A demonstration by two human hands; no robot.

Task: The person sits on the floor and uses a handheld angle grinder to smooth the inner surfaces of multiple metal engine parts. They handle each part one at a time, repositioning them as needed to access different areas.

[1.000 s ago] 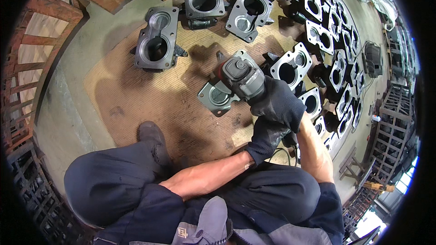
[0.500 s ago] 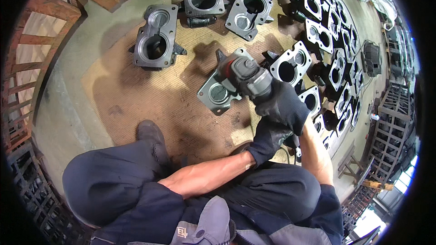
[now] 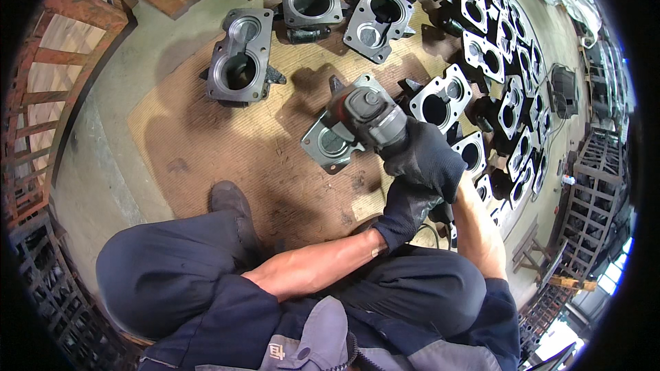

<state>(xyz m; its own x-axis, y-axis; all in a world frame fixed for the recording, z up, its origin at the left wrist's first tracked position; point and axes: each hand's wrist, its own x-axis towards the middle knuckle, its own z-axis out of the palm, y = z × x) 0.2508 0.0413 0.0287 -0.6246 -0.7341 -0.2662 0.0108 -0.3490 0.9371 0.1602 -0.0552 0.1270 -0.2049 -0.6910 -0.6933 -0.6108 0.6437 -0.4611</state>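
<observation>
My right hand (image 3: 427, 161), in a dark glove, wraps round the body of an angle grinder (image 3: 371, 111). Just behind it my gloved left hand (image 3: 407, 211) is closed round the tool's rear part; most of that part is hidden by the gloves. The grinder's head is over a metal casting (image 3: 333, 140) with a flat machined flange and round bores. Tool and glove cover the casting's middle, and I cannot tell whether the disc touches it. Further out stand similar castings (image 3: 262, 58), their flanged faces up.
Brown ribbed cardboard (image 3: 206, 165) lies under the castings. Rows of more castings (image 3: 510, 106) stand to the right. An orange-brown rack (image 3: 62, 58) rises at the left and dark metal crates (image 3: 592, 185) at the far right. A cable (image 3: 434, 232) hangs by my right knee.
The view has shifted very slightly. Both hands keep their grip, and the grinder's head has turned or moved a little to the right over the same casting.
</observation>
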